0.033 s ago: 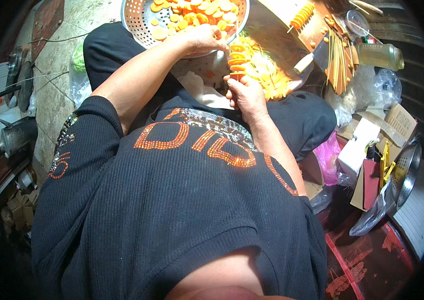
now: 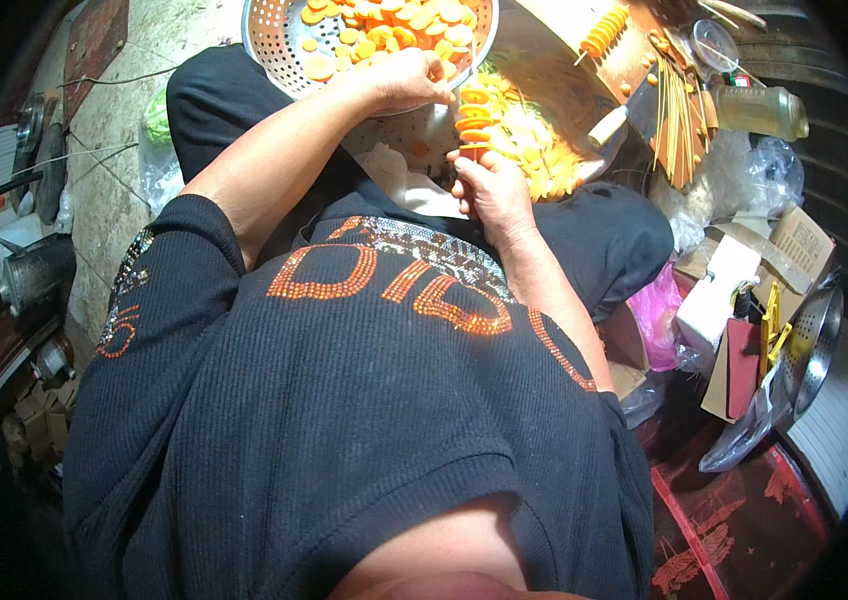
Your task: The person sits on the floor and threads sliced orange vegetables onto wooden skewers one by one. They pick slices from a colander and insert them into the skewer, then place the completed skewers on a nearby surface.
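In my right hand point(image 2: 492, 190) is the lower end of a skewer threaded with spaced orange carrot slices point(image 2: 475, 122), held nearly upright. My left hand point(image 2: 410, 80) is closed beside the skewer's upper part, over the near rim of a metal colander point(image 2: 269, 55); what its fingers pinch, if anything, is hidden. Many round carrot slices point(image 2: 404, 25) lie in the colander. Just right of the skewer is a pile of yellow-orange cut pieces point(image 2: 544, 160), partly behind the threaded slices.
On a wooden board point(image 2: 554, 15) at the far right lies another filled carrot skewer point(image 2: 604, 32). Near it are a knife point(image 2: 624, 115), a bundle of bare skewers point(image 2: 679, 125) and a jar point(image 2: 764, 112). Boxes, plastic bags and another colander point(image 2: 814, 345) crowd the right side.
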Tool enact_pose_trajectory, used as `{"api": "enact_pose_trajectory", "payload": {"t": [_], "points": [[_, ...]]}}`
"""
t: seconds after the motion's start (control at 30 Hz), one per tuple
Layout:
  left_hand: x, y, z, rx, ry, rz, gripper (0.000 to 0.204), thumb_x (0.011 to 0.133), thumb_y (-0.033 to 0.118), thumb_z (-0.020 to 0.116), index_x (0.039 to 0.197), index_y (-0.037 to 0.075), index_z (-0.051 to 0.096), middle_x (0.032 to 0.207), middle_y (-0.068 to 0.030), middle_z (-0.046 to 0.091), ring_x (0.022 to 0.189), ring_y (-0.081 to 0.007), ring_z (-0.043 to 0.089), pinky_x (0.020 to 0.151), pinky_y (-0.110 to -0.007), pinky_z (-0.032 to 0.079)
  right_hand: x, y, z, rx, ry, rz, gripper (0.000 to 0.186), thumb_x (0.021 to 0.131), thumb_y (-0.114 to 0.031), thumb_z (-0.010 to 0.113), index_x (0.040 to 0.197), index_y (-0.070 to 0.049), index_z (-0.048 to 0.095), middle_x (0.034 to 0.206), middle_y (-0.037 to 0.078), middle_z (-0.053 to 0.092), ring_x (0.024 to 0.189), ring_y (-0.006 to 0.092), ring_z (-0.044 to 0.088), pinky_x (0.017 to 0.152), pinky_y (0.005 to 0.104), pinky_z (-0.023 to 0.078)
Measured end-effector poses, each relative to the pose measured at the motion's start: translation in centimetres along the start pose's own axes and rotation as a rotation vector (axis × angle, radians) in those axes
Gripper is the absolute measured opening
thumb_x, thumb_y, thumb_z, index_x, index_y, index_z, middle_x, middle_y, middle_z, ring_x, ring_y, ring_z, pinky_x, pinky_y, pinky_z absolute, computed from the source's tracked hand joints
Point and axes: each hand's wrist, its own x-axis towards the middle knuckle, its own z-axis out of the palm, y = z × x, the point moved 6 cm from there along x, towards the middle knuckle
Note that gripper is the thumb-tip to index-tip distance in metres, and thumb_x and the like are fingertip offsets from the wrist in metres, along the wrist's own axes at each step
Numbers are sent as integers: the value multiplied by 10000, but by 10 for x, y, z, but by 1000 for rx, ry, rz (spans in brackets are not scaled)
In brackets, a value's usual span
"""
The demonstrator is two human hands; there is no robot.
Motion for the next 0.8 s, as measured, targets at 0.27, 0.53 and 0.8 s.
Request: {"api": "enact_pose_trajectory", "payload": {"t": [0.27, 0.53, 0.8], "points": [[-18, 10, -6, 34, 98, 2, 324, 765, 280, 683, 982, 44, 636, 900, -155, 671, 836, -271, 646, 756, -350, 502, 1, 2, -1, -4, 3, -1, 184, 882, -191, 584, 1000, -52, 609, 635, -7, 549, 470, 71, 477, 431, 187, 387], [-7, -22, 3, -83, 64, -71, 288, 726, 214, 718, 975, 77, 668, 903, -136, 677, 843, -251, 646, 777, -337, 498, -1, -2, 1, -23, -9, -25, 198, 877, -210, 601, 1004, -59, 614, 637, -5, 550, 476, 66, 482, 428, 182, 380], [-9, -31, 6, -283, 50, -126, 172, 736, 70, 683, 902, 40, 646, 794, -47, 639, 695, -125, 571, 625, -254, 468, -1, -1, 1, -46, -17, -21, 209, 878, -218, 601, 1013, -59, 613, 649, -10, 552, 482, 61, 484, 433, 178, 382]]}}
